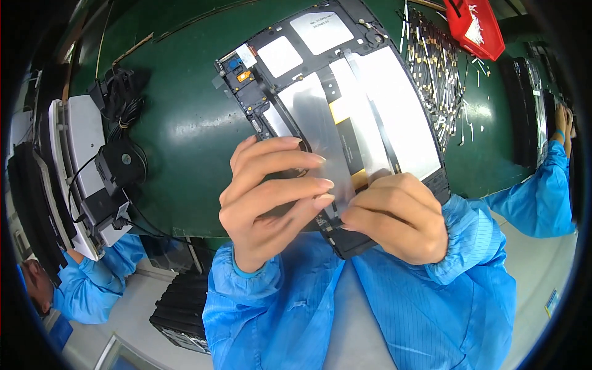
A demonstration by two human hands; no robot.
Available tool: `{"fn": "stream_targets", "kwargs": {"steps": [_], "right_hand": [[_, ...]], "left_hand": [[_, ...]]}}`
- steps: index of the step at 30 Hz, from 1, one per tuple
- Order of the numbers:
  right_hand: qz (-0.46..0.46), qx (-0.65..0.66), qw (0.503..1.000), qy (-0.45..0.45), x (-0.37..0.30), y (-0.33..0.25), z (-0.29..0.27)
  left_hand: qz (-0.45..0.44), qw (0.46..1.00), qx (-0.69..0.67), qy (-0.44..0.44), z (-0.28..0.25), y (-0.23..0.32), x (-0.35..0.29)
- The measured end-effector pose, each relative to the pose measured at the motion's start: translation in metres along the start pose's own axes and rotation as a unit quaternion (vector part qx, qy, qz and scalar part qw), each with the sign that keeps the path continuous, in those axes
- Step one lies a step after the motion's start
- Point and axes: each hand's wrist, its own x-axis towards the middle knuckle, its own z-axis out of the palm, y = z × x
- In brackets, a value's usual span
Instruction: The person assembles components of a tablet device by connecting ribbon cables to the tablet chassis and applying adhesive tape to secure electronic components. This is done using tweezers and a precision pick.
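Note:
In front of me a black tablet housing [364,31] lies tilted, its inner side up, with white adhesive-backed panels and a black battery area [347,139] with yellow edges. A translucent plastic film [316,114] lies lengthwise over its middle. My left hand [265,191] reaches over the left side, fingertips closed at the film's lower part. My right hand [401,216] is closed at the lower edge, where a pale clear strip [369,117] runs into its fingers. Its fingertips hide the exact grip point.
Many thin cable strips [431,74] lie right of the housing, beside a red bin [475,31] holding small white pieces. Black adapters with cables [123,163] and white panels [86,129] sit at left. Dark stacked parts [524,111] are far right. Co-workers' blue sleeves [542,191] show at both sides.

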Motion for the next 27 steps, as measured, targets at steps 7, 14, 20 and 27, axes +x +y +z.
{"fn": "stream_targets", "kwargs": {"steps": [7,14,20,27], "right_hand": [[-0.005,-0.09,0.995,-0.038,-0.001,-0.004,0.0],[-0.037,-0.11,0.992,-0.046,-0.002,-0.001,0.001],[-0.055,-0.119,0.99,-0.054,0.0,-0.001,0.001],[-0.051,-0.127,0.989,-0.056,-0.003,-0.002,0.002]], "left_hand": [[-0.002,0.999,-0.034,0.025,0.005,-0.008,-0.002],[-0.007,0.998,-0.05,0.028,0.006,-0.009,0.0],[0.016,0.999,0.023,0.015,0.004,-0.007,0.013],[-0.001,0.995,0.099,-0.018,0.01,-0.009,0.021]]}}
